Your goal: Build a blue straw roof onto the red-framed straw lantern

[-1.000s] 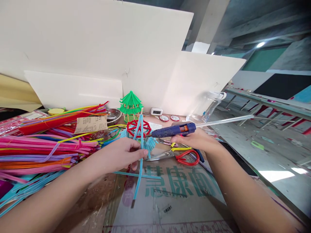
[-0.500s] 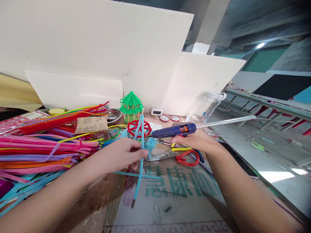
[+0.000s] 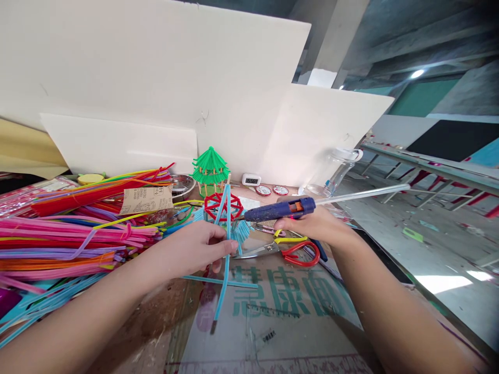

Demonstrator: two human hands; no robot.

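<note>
My left hand (image 3: 208, 244) pinches a light blue pipe cleaner (image 3: 224, 285) that stands nearly upright, bent over at its top. In my right hand (image 3: 312, 223) is a dark blue hot glue gun (image 3: 278, 210), a long clear glue stick (image 3: 366, 194) jutting from its rear. The gun's nozzle points left, close to the blue pipe cleaner; whether they touch I cannot tell. Just behind is a red wheel-like frame (image 3: 235, 206), with a fringed light blue piece (image 3: 244, 234) below it. Scissors (image 3: 265, 250) with a red handle lie under my right hand.
Bundles of coloured pipe cleaners (image 3: 74, 234) cover the left side. A green pagoda-like model (image 3: 211, 171), a small white digital timer (image 3: 251, 179) and a clear bottle (image 3: 331, 171) stand along the white board (image 3: 156, 78). Another blue pipe cleaner (image 3: 241, 284) lies across the table.
Almost nothing differs. Both hands, the glue gun and the blue pipe cleaner keep practically the same positions.
</note>
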